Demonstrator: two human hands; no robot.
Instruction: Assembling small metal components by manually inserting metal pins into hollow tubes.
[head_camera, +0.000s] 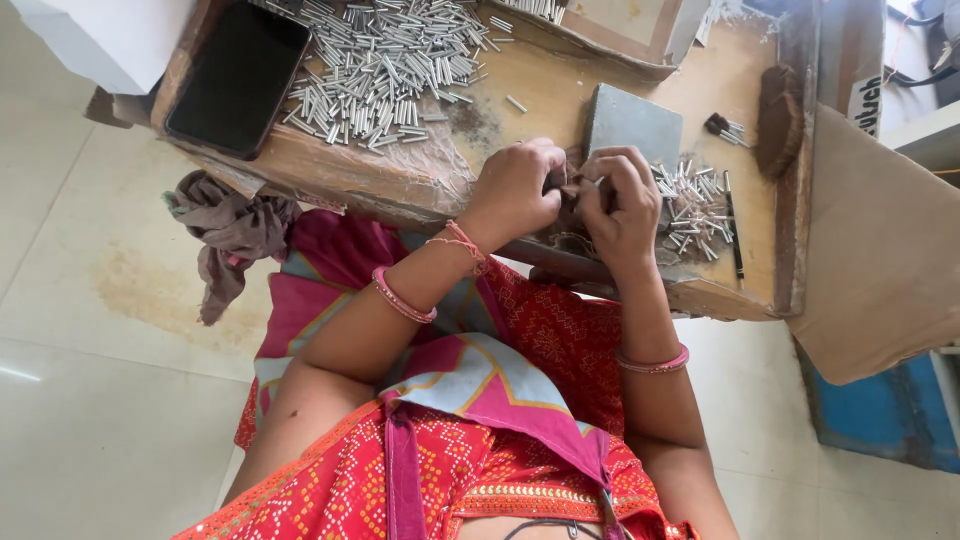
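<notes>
At the near edge of the wooden work tray (560, 95), the left hand (515, 190) and right hand (622, 205) meet, fingers pinched shut on a small metal pin (597, 182) held between them. A large heap of pins (385, 65) lies toward the far left corner beside a black phone (237, 77); a smaller pin pile (692, 208) sits just right of the hands, near a grey block (632, 125).

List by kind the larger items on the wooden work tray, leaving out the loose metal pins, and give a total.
Black flat rectangular phone: 1
Grey square stone block: 1
Brown round bristle brush: 1
Thin black pen: 1
Heaps of short silver metal pins: 2
Total: 6
</notes>
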